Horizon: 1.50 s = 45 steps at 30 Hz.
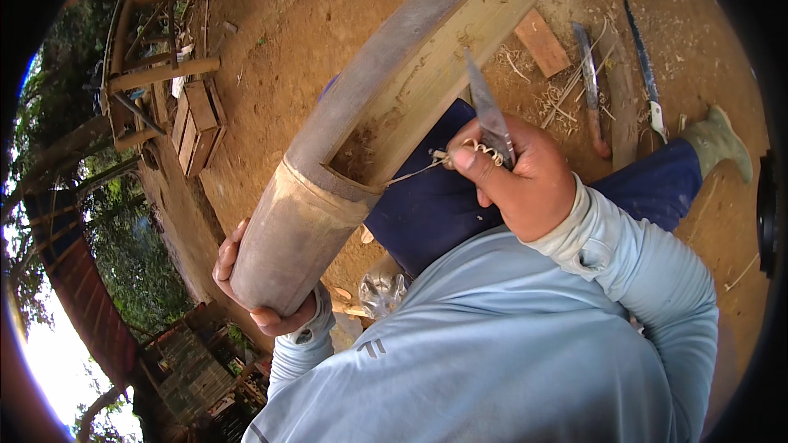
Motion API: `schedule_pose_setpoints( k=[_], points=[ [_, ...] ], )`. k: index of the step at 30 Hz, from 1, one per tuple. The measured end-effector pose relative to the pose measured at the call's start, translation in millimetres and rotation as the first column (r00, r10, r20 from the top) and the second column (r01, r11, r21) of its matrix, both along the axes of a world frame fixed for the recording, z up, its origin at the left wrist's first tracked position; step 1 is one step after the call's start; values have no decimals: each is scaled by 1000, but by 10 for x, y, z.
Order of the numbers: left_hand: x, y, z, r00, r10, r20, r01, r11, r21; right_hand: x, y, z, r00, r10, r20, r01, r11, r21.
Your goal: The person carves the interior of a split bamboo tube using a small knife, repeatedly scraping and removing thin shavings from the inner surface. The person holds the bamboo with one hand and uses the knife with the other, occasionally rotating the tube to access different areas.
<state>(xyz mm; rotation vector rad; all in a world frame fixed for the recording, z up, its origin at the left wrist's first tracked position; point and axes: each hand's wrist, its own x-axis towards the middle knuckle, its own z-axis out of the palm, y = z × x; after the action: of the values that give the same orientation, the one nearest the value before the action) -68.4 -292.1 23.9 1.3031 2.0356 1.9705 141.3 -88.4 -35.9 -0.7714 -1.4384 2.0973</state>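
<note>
We grip the closed lower end of the bamboo pole [369,115] from beneath with our left hand [246,287], fingers curled around it. Our right hand [517,172] is clenched around a knife [488,111], blade against the pole's split edge. Beyond the pole, a machete [591,86] and a saw [644,74] lie on the dirt ground [328,16].

Bare dirt ground [328,41] — shavings [558,98], plank [542,41], perhaps two blades [593,90].
</note>
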Motion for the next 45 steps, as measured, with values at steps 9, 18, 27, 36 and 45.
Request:
schedule_pose_setpoints(
  k=[9,18,27,36,45],
  points=[
    [28,21,14,1000,20,-12,-20,1000,-17,225,143,-118,982,-159,103,101,899,427],
    [10,6,-27,997,49,-57,-49,999,3,278,-115,363,913,408,3,-404,907,-121],
    [32,8,-1,995,71,-76,-73,997,-31,53,-288,282,926,374,-61,-377,925,-50],
    [5,2,-28,996,51,-75,-52,999,-3,-7,-297,334,951,306,37,-308,945,108],
    [51,-31,-4,997,25,-79,-29,999,-41,71,-165,319,940,338,47,-334,940,-77]
  ],
)
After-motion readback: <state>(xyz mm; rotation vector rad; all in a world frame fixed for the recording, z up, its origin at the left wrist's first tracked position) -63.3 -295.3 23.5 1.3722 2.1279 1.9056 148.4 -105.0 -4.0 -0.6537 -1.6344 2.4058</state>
